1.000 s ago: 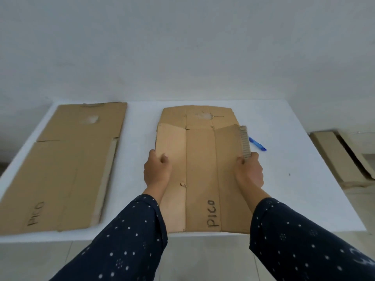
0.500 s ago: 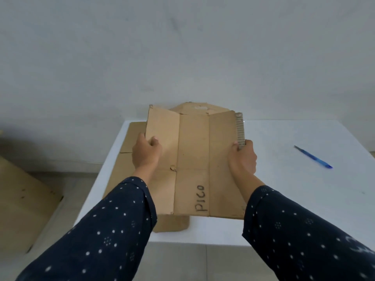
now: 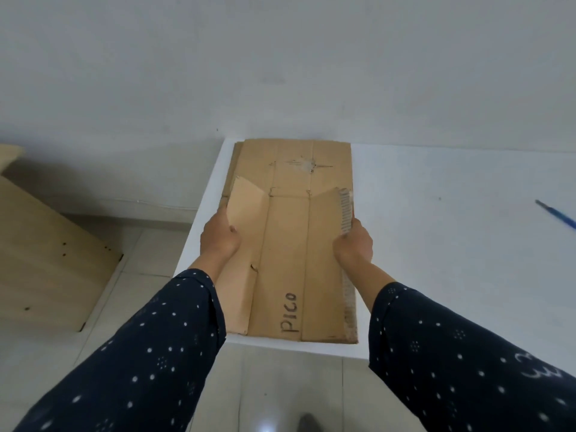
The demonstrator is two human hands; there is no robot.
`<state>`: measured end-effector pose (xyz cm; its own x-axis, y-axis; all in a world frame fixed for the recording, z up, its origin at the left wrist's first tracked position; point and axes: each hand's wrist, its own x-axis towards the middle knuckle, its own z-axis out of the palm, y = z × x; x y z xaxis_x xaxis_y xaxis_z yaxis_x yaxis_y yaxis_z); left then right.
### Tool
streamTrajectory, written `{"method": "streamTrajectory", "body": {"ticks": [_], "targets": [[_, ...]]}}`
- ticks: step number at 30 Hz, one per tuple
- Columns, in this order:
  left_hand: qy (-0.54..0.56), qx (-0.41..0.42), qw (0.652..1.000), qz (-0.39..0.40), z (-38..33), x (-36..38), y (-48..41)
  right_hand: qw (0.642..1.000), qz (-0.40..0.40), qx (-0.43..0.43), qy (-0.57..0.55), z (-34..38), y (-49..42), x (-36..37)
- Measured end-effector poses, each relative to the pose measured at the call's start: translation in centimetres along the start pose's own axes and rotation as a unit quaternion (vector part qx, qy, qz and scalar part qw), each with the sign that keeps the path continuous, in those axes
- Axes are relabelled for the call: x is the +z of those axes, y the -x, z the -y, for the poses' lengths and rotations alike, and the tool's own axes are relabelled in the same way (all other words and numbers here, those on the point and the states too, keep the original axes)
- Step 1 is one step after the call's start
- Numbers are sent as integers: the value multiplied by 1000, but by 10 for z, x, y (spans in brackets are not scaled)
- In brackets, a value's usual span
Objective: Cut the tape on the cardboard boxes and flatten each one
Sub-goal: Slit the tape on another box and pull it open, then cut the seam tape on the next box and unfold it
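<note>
A flattened cardboard box [image 3: 286, 254] marked "PICO" lies over the left end of the white table [image 3: 436, 244]. It sits on top of another flattened sheet whose edge [image 3: 232, 169] shows along its left side. My left hand [image 3: 219, 236] grips the box's left edge, where the side panel bends upward. My right hand [image 3: 353, 244] grips the right edge, just below the exposed corrugated strip. Both side panels are slightly raised.
A blue pen-like cutter [image 3: 556, 215] lies on the table at the far right. A pale wooden board [image 3: 40, 254] leans on the floor to the left. The table's near edge runs just below the cardboard.
The box was lifted from the middle of the table and carried left. It now rests on the other flattened sheet at the left end. Both hands kept their hold.
</note>
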<state>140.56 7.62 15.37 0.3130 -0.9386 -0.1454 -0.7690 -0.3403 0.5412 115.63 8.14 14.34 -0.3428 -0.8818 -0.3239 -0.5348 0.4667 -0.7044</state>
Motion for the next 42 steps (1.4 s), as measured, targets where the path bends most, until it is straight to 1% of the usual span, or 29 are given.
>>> {"method": "streamTrajectory", "body": {"ticks": [3,7,9,11,13,16,21,26,31,36,39,42], "targets": [[0,-23,1000,-20,14,8,-12,999,-8,8,42,-11,-13,4],[-14,-56,998,-16,27,12,-26,995,12,-23,96,-21,-29,6],[-58,-99,993,12,28,14,-27,993,24,-26,114,-21,-32,8],[-140,-130,980,47,24,16,-23,984,38,-27,171,-21,-32,7],[-189,-122,973,58,16,20,-15,967,43,-44,248,-21,-29,1],[-222,-44,972,62,-7,31,-4,943,66,-105,308,-21,-23,-17],[-260,49,959,104,-90,60,28,909,99,-170,366,-40,-22,-73],[-282,117,945,116,-188,97,78,904,81,-185,377,-77,-30,-162],[-297,151,939,87,-294,147,145,898,56,-199,388,-133,-36,-283],[-297,159,939,68,-402,210,219,893,21,-213,397,-201,-44,-409],[-278,191,940,51,-470,251,258,902,2,-210,377,-243,-55,-475],[-255,242,936,27,-533,288,287,915,-9,-199,350,-282,-72,-530]]}}
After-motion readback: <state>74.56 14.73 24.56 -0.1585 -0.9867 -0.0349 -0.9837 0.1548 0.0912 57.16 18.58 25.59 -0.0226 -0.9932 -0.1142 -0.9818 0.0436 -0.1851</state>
